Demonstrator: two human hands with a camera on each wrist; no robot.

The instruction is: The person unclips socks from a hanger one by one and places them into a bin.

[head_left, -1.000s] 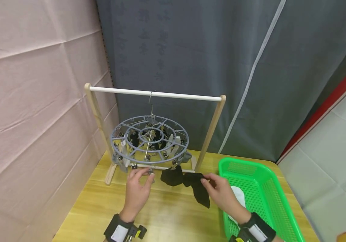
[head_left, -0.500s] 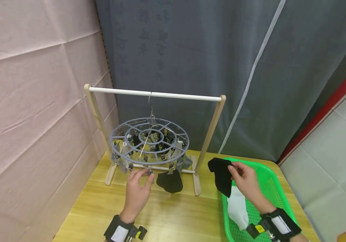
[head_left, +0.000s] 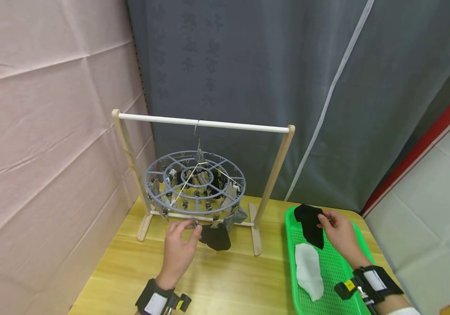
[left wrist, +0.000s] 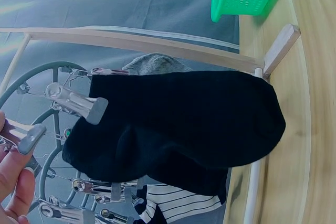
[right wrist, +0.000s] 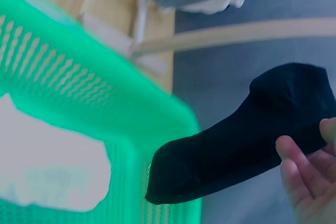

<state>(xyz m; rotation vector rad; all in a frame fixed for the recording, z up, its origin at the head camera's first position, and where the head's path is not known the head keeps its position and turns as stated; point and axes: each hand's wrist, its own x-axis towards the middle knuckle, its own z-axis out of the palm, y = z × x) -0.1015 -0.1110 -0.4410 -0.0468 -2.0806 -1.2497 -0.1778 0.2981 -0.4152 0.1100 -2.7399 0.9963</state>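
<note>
My left hand (head_left: 179,247) pinches a metal clip (left wrist: 22,134) at the front of the round grey clip hanger (head_left: 195,212). No cloth shows in that clip's jaws. Just right of it, a black sock (head_left: 216,238) hangs from another clip; the left wrist view shows this clip (left wrist: 76,102) on the sock's cuff. Over the far part of the green basket (head_left: 291,267), my right hand (head_left: 339,234) holds a second black sock (right wrist: 231,145) between thumb and fingers, its toe hanging down. A white sock (head_left: 308,272) lies in the basket.
The hanger hooks onto the white bar (head_left: 244,125) of a wooden stand (head_left: 276,170). Grey socks (head_left: 236,216), a striped sock (left wrist: 184,201) and other dark socks hang around it. A pink cloth wall (head_left: 51,153) stands left, a grey curtain (head_left: 248,65) behind.
My right hand has carried the black sock rightward, away from the hanger and over the basket. The hanger has turned a little, bringing the hanging black sock leftward. My left hand stays on the clip.
</note>
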